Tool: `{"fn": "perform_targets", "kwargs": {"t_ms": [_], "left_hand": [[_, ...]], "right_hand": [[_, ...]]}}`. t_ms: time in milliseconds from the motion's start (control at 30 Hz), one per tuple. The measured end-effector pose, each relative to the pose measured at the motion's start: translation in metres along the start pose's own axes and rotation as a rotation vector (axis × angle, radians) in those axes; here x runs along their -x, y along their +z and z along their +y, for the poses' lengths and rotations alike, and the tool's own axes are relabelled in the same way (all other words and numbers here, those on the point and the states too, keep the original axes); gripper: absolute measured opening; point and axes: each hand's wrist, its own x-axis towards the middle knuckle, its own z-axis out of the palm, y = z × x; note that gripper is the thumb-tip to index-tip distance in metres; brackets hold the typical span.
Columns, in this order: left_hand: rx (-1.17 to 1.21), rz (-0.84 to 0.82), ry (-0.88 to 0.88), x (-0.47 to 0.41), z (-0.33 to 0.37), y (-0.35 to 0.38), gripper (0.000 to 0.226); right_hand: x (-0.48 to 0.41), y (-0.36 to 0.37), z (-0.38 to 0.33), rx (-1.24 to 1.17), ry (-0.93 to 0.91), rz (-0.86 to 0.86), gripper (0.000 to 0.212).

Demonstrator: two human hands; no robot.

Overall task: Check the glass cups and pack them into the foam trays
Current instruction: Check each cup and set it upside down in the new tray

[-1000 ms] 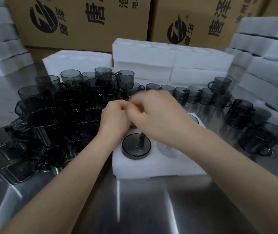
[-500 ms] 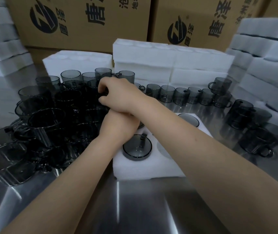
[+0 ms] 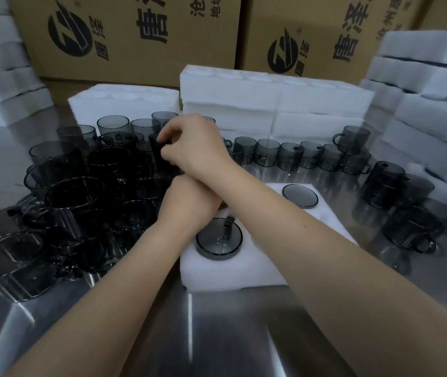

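A white foam tray (image 3: 244, 270) lies on the steel table in front of me. One smoky glass cup (image 3: 218, 240) sits in its near left hole and another tray cup (image 3: 299, 195) sits at its far right. My right hand (image 3: 197, 148) crosses over my left and reaches into the heap of dark cups (image 3: 81, 200), its fingers curled on one dark cup (image 3: 158, 151) there. My left hand (image 3: 187, 208) stays at the tray's far left corner under the right wrist. Its fingers are hidden.
A row of cups (image 3: 287, 155) stands behind the tray and more stacked cups (image 3: 407, 213) stand to the right. Empty foam trays (image 3: 271, 104) are piled at the back, with foam stacks (image 3: 420, 77) on both sides. Cardboard boxes (image 3: 135, 36) line the rear.
My right hand left the tray, where both hands were together, and moved up and left over my left hand into the cup heap. My left hand has barely shifted.
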Motion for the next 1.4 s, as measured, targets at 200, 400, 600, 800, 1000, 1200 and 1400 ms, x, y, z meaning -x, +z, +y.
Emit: {"fn": "perform_targets", "kwargs": {"t_ms": [200, 400, 600, 800, 1000, 1200, 1400], "left_hand": [[0.306, 0.045, -0.058, 0.000, 0.000, 0.001, 0.029], [0.536, 0.111, 0.088, 0.003, 0.004, -0.003, 0.089], [0.655, 0.228, 0.159, 0.009, 0.006, -0.005, 0.052], [0.693, 0.272, 0.240, 0.012, 0.008, -0.007, 0.056], [0.698, 0.287, 0.280, 0.012, 0.006, -0.006, 0.059], [0.599, 0.288, 0.345, 0.012, 0.006, -0.005, 0.068], [0.575, 0.258, 0.426, 0.013, 0.009, -0.006, 0.068]], "right_hand": [[0.018, -0.044, 0.023, -0.602, 0.208, 0.127, 0.022], [0.053, -0.080, 0.065, -0.805, 0.239, 0.097, 0.027], [0.063, -0.073, 0.070, -0.827, 0.195, -0.065, 0.017], [0.064, -0.070, 0.070, -0.726, 0.132, -0.134, 0.033], [0.066, -0.067, 0.073, -0.570, 0.068, -0.042, 0.036], [0.068, -0.053, 0.066, -0.407, 0.086, 0.132, 0.052], [0.064, -0.050, 0.063, -0.529, 0.185, 0.296, 0.044]]}}
